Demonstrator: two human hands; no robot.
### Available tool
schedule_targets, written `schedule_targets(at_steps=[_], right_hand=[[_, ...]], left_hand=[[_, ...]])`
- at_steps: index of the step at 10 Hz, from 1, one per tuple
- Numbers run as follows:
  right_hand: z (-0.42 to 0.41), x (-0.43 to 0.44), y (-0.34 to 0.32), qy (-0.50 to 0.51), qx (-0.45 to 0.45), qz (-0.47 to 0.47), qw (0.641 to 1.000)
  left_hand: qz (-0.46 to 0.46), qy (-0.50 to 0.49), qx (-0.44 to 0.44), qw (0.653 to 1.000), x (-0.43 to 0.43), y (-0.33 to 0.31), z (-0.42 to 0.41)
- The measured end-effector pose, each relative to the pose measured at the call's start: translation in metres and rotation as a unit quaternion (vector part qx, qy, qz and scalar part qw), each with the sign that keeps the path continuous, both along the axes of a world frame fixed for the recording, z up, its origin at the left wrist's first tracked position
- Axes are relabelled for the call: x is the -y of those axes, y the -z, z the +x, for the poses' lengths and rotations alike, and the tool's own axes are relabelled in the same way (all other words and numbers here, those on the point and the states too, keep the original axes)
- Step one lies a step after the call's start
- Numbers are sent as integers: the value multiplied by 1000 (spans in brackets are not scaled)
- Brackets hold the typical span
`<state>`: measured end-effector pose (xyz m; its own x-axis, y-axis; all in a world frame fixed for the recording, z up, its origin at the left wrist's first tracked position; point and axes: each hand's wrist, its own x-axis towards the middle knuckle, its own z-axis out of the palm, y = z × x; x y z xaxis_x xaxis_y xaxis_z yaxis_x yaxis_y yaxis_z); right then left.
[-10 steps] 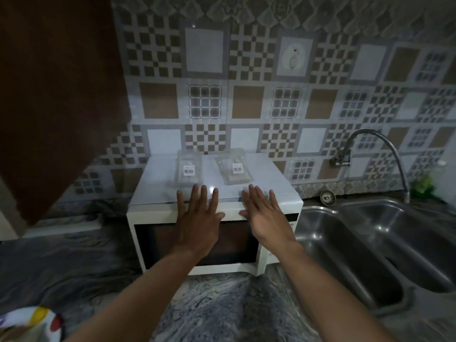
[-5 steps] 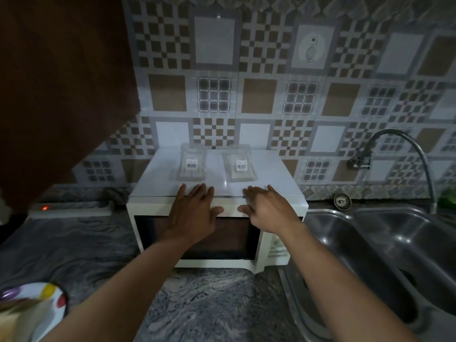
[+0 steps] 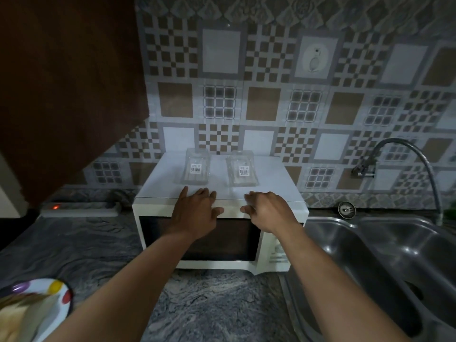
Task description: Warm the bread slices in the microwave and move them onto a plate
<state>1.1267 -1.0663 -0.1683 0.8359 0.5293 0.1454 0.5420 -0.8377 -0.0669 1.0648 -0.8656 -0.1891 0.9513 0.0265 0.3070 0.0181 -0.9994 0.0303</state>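
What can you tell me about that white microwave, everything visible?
The microwave is a white, seemingly metal box with a dark glass door, shut, and a control panel on its right, too blurred to read. It stands upright on the grey marbled countertop before the tiled wall, left of the steel sink. A clear plastic pack and a second pack lie on its top. The left hand and right hand rest on its top front edge.
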Motion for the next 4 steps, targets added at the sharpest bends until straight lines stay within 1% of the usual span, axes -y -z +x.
schedule_targets(at_steps=[1, 2, 3, 4], right_hand=[[1, 1, -3, 6, 3, 3, 1000], [-7, 0, -8, 0, -14, -6, 1000], [-26, 4, -17, -2, -38, 32, 999], [-54, 27, -36, 23, -66, 219, 973]], left_hand=[[-1, -5, -9, 1000, -2, 1, 1], [-1, -6, -10, 1000, 0, 0, 0], [-3, -11, -5, 1000, 6, -4, -7], [-107, 32, 75, 991, 21, 16, -48]])
